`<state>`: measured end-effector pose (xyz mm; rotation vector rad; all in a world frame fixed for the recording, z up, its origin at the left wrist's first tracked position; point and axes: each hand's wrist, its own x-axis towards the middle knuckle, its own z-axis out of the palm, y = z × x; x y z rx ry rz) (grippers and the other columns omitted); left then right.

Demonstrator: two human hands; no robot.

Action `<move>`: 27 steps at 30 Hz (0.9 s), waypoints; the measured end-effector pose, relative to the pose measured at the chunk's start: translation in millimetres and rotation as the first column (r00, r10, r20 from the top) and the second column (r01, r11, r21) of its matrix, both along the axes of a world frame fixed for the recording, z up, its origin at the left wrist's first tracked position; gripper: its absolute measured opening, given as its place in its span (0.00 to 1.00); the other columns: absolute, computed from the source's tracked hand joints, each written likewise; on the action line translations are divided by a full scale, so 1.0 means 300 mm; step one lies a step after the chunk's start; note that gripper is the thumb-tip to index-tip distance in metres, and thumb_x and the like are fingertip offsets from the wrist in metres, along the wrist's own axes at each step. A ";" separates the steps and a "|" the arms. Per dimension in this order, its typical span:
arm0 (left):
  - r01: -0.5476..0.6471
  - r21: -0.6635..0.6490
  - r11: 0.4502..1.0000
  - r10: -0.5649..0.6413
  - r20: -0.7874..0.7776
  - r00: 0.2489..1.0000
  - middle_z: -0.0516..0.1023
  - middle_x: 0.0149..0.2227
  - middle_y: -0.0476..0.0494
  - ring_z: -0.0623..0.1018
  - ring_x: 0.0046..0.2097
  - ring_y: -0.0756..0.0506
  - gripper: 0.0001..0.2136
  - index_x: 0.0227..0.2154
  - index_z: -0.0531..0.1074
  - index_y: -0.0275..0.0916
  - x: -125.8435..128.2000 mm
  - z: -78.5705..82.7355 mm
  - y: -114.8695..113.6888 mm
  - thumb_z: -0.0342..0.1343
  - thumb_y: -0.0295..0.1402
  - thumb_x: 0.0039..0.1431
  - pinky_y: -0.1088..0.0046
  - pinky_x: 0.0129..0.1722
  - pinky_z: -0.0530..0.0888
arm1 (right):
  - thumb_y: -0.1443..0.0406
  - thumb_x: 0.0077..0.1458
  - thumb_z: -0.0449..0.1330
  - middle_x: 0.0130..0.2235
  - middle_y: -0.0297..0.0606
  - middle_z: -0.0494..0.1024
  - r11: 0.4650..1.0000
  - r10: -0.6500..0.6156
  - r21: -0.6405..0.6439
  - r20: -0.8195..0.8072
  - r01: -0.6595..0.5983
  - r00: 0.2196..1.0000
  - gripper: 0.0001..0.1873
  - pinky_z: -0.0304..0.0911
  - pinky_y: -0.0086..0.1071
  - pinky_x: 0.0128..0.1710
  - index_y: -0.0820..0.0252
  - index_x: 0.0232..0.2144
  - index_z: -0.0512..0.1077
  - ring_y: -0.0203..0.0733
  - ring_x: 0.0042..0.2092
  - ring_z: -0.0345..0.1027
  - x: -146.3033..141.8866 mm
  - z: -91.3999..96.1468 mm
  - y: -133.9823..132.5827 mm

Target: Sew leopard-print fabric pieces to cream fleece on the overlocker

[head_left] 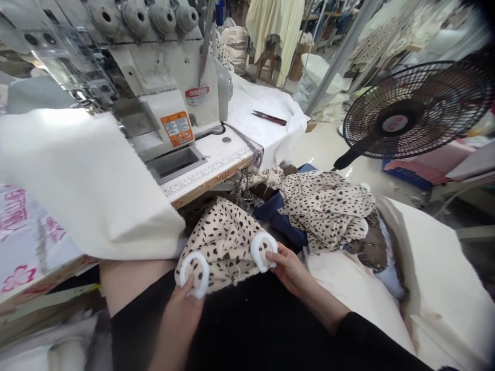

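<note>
Over my lap lies a cream fabric piece [228, 237] with dark spots and two white-edged, ear-shaped flaps. Its left flap [195, 273] is pinched between the thumb and fingers of my left hand [184, 304]. My right hand [288, 268] grips the right flap [264, 251], thumb on top. The piece spreads between both hands, its far end hanging close to the sewing machine table's edge. Fingers beneath the cloth are partly hidden.
A sewing machine [162, 77] stands ahead, with white cloth [96, 185] draped at its left. Thread snips [269, 118] lie on white cloth behind it. More spotted pieces [325, 206] are heaped at the right, near a black fan [417, 111].
</note>
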<state>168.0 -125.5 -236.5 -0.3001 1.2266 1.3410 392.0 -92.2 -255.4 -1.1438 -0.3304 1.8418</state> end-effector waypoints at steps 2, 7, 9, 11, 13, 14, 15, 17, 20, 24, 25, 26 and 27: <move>0.006 0.000 1.000 -0.006 -0.011 1.000 0.78 0.35 0.41 0.77 0.38 0.46 0.20 0.48 0.66 0.37 -0.002 0.000 0.003 0.45 0.16 0.54 0.70 0.37 0.77 | 0.68 0.37 0.68 0.30 0.32 0.74 1.000 -0.007 0.019 0.054 0.006 0.999 0.19 0.65 0.28 0.29 0.62 0.34 0.68 0.33 0.29 0.67 -0.004 0.005 0.001; 0.004 0.035 0.999 -0.004 -0.022 1.000 0.78 0.35 0.40 0.77 0.38 0.44 0.19 0.48 0.66 0.36 -0.008 -0.006 -0.002 0.44 0.16 0.55 0.68 0.36 0.77 | 0.66 0.34 0.69 0.28 0.30 0.72 0.999 -0.020 0.028 0.113 0.017 0.993 0.22 0.65 0.28 0.27 0.61 0.33 0.66 0.34 0.28 0.67 -0.011 0.004 -0.001; 0.012 0.047 0.999 -0.012 -0.016 1.000 0.78 0.36 0.40 0.77 0.39 0.44 0.20 0.48 0.66 0.37 -0.013 -0.015 -0.006 0.44 0.16 0.55 0.67 0.37 0.77 | 0.66 0.34 0.69 0.28 0.30 0.72 0.999 -0.020 0.029 0.122 0.017 0.992 0.22 0.65 0.28 0.26 0.61 0.32 0.64 0.34 0.28 0.67 -0.011 -0.005 -0.002; 0.023 0.058 0.998 -0.024 0.013 1.000 0.77 0.39 0.40 0.77 0.40 0.45 0.20 0.48 0.66 0.39 -0.020 -0.026 -0.010 0.43 0.16 0.55 0.68 0.39 0.76 | 0.65 0.34 0.69 0.29 0.30 0.72 0.999 -0.016 0.030 0.135 0.013 0.991 0.22 0.65 0.27 0.26 0.61 0.32 0.63 0.33 0.28 0.67 -0.008 -0.019 -0.001; 0.028 0.092 0.995 -0.033 0.055 0.998 0.76 0.42 0.40 0.76 0.43 0.46 0.21 0.48 0.67 0.40 -0.026 -0.035 -0.011 0.43 0.15 0.54 0.69 0.42 0.75 | 0.65 0.35 0.69 0.29 0.30 0.72 0.999 -0.011 0.033 0.156 0.006 0.988 0.22 0.65 0.27 0.26 0.60 0.31 0.62 0.33 0.28 0.67 -0.001 -0.037 0.002; 0.025 0.110 0.994 -0.032 0.071 0.997 0.75 0.44 0.40 0.75 0.44 0.46 0.22 0.48 0.67 0.40 -0.029 -0.038 -0.011 0.43 0.15 0.54 0.69 0.44 0.74 | 0.64 0.36 0.69 0.29 0.30 0.71 0.999 -0.001 0.034 0.174 -0.005 0.985 0.22 0.65 0.27 0.27 0.60 0.31 0.61 0.34 0.28 0.67 0.004 -0.047 0.004; 0.021 0.122 0.992 -0.032 0.086 0.996 0.74 0.46 0.41 0.75 0.45 0.46 0.22 0.48 0.66 0.41 -0.032 -0.041 -0.010 0.43 0.15 0.54 0.69 0.45 0.74 | 0.63 0.37 0.68 0.30 0.31 0.71 0.999 0.011 0.037 0.208 -0.019 0.978 0.22 0.66 0.29 0.28 0.60 0.32 0.61 0.35 0.29 0.67 0.010 -0.056 0.005; 0.013 0.147 0.989 -0.028 0.102 0.994 0.72 0.48 0.41 0.73 0.47 0.45 0.23 0.50 0.65 0.42 -0.036 -0.042 -0.008 0.44 0.15 0.54 0.69 0.45 0.73 | 0.61 0.40 0.66 0.33 0.35 0.72 0.995 -0.003 0.095 0.380 -0.036 0.925 0.22 0.67 0.35 0.33 0.59 0.35 0.60 0.40 0.34 0.69 0.020 -0.067 0.000; 0.024 0.179 0.984 -0.042 0.101 0.994 0.70 0.51 0.40 0.72 0.49 0.44 0.25 0.53 0.61 0.45 -0.030 -0.034 -0.007 0.45 0.17 0.54 0.69 0.47 0.72 | 0.63 0.45 0.62 0.49 0.46 0.66 0.898 -0.198 0.394 0.759 -0.195 0.621 0.26 0.59 0.46 0.50 0.59 0.46 0.59 0.50 0.52 0.60 0.011 -0.052 -0.028; 0.140 0.264 0.954 -0.153 0.028 0.988 0.66 0.54 0.40 0.68 0.53 0.43 0.27 0.55 0.58 0.46 0.007 0.008 -0.021 0.50 0.21 0.52 0.68 0.51 0.69 | 0.69 0.49 0.56 0.58 0.47 0.55 0.375 -0.294 0.517 0.854 -0.770 0.430 0.31 0.51 0.46 0.56 0.56 0.55 0.53 0.49 0.59 0.48 -0.084 0.003 -0.069; 0.210 0.291 0.933 -0.216 -0.014 0.976 0.64 0.55 0.40 0.66 0.54 0.42 0.27 0.55 0.57 0.45 0.016 0.022 -0.026 0.52 0.23 0.52 0.67 0.52 0.67 | 0.70 0.49 0.55 0.59 0.48 0.54 0.261 -0.260 0.497 0.862 -0.828 0.435 0.32 0.54 0.45 0.55 0.57 0.56 0.52 0.49 0.59 0.49 -0.117 0.015 -0.066; 0.302 0.308 0.902 -0.293 -0.078 0.953 0.63 0.55 0.40 0.65 0.55 0.42 0.27 0.55 0.57 0.44 0.022 0.035 -0.032 0.53 0.25 0.51 0.65 0.54 0.65 | 0.71 0.48 0.54 0.59 0.49 0.54 0.196 -0.227 0.480 0.870 -0.855 0.437 0.32 0.56 0.43 0.53 0.58 0.57 0.51 0.49 0.58 0.51 -0.149 0.025 -0.057; 0.398 0.307 0.864 -0.361 -0.172 0.917 0.62 0.56 0.40 0.63 0.56 0.42 0.27 0.55 0.56 0.43 0.024 0.047 -0.036 0.54 0.28 0.51 0.64 0.55 0.63 | 0.72 0.48 0.52 0.58 0.49 0.55 0.176 -0.205 0.476 0.874 -0.862 0.441 0.32 0.58 0.41 0.52 0.60 0.56 0.52 0.48 0.58 0.52 -0.176 0.036 -0.042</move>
